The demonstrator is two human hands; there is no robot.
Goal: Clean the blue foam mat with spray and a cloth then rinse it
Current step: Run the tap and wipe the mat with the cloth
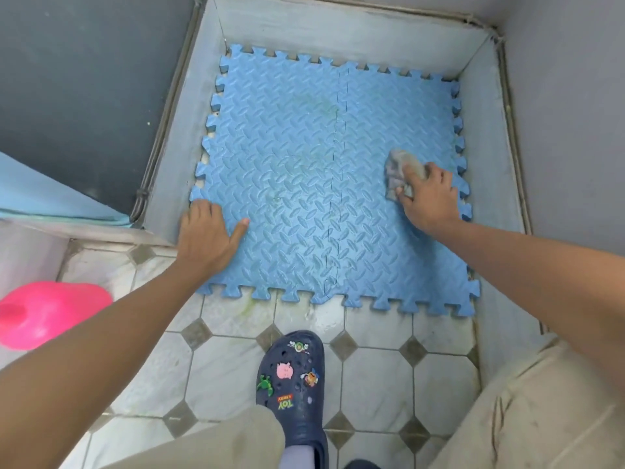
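Both hands (206,231) on mat (304,198).

A dark blue clog (293,377) with cartoon charms stands on the white tiled floor (372,377); a pink plastic container (44,314) sits at left.

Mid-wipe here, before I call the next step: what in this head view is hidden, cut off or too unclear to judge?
- Cloth: partly covered by the right hand, so its full size is unknown.
- Blue foam mat: near-left corner lies under the left hand; its underside is unseen.
- Pink object: cut off by the left edge, identity unclear.
- Spray bottle: not in view.
- Faint greenish marks mid-mat: too faint to tell stain from wetness.
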